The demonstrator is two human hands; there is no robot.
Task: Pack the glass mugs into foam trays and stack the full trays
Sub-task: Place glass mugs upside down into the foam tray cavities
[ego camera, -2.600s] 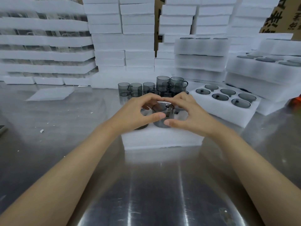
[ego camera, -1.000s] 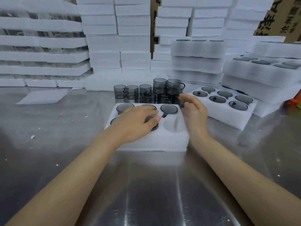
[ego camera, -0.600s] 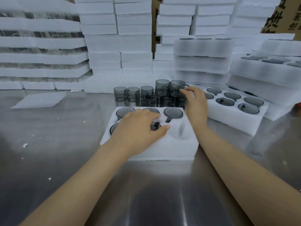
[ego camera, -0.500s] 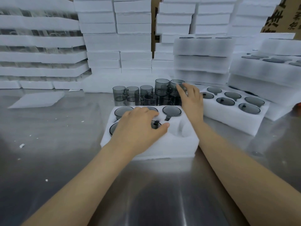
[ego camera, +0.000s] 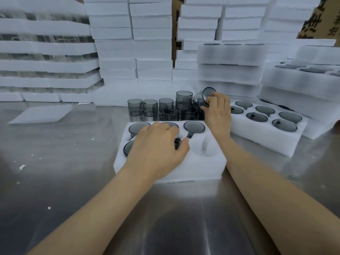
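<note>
Fingers (ego camera: 219, 100) of my right hand (ego camera: 218, 113) curl round a tilted mug (ego camera: 205, 95), raised at the right end of the loose mugs (ego camera: 165, 109) at mid-frame. My left hand (ego camera: 158, 146) lies flat and relaxed over the seated mugs (ego camera: 194, 127), I judge to steady the foam tray (ego camera: 202, 170). Its one empty pocket (ego camera: 207, 147) sits just left of my right wrist, open from above. A full tray (ego camera: 266, 138) crowds the right side; the steel table (ego camera: 165, 218) fills the lower frame.

Shiny steel tabletop (ego camera: 55, 181), printed cardboard box (ego camera: 320, 17) at back right
</note>
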